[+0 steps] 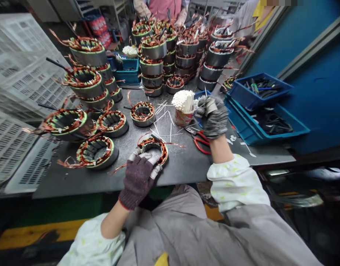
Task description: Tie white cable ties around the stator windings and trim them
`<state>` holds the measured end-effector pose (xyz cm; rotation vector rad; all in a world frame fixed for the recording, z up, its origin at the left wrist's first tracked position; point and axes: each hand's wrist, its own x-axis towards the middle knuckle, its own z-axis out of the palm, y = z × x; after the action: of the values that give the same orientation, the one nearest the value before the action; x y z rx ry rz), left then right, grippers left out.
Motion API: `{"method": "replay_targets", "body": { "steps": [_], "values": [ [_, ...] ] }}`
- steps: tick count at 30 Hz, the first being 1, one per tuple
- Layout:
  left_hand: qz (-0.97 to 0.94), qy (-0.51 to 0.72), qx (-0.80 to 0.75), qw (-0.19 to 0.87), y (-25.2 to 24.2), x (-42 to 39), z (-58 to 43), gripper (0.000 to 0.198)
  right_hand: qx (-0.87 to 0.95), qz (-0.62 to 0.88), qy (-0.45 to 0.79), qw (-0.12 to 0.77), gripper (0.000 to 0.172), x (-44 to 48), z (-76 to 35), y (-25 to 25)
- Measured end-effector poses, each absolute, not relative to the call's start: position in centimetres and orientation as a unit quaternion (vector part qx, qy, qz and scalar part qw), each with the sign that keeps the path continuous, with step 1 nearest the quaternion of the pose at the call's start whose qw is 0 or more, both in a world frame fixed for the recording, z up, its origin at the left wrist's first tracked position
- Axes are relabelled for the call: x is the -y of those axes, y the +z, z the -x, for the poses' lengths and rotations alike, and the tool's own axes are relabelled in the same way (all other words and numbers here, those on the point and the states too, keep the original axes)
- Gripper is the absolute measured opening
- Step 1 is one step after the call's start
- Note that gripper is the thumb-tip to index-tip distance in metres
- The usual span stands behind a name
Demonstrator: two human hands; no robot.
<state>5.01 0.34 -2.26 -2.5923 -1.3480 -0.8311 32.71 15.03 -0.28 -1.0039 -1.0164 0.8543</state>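
Note:
My left hand (140, 173), in a dark knit glove, lies over the near rim of a round motor stator (155, 147) wound with copper wire, its fingers curled on the ring at the table's front edge. My right hand (213, 117), in a grey glove, is raised beside a cup (183, 117) packed with white sticks (183, 100). Its fingers are closed round something small and pale that I cannot name. Loose white sticks (162, 119) lie scattered on the dark table (183, 166) between the two hands.
Red-handled scissors (199, 142) lie below my right hand. Several stators sit loose at left (98, 152) and in tall stacks at the back (153, 64). Blue bins (260, 88) with dark parts stand at right, white crates (23, 92) at left. Other people stand behind the far stacks.

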Motion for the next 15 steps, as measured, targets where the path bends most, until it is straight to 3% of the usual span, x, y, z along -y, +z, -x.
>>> {"method": "replay_targets", "body": {
  "steps": [4, 7, 10, 15],
  "values": [
    [0.838, -0.282, 0.467, 0.015, -2.3, -0.1, -5.5, 0.027, 0.484, 0.417, 0.361, 0.679, 0.023, -8.1, -31.5, -0.1],
    [0.846, -0.238, 0.477, -0.027, -1.9, 0.0, -5.4, 0.032, 0.621, 0.361, 0.398, 0.570, 0.009, -1.5, -30.5, -1.4],
    [0.853, -0.213, 0.475, -0.046, -1.4, 0.1, -5.0, 0.033, 0.711, 0.326, 0.389, 0.487, 0.016, 3.7, -30.4, -2.9],
    [0.846, -0.194, 0.495, -0.041, -1.1, 0.1, -5.0, 0.031, 0.733, 0.332, 0.379, 0.458, 0.019, 6.7, -30.4, -4.0]
  ]
}}
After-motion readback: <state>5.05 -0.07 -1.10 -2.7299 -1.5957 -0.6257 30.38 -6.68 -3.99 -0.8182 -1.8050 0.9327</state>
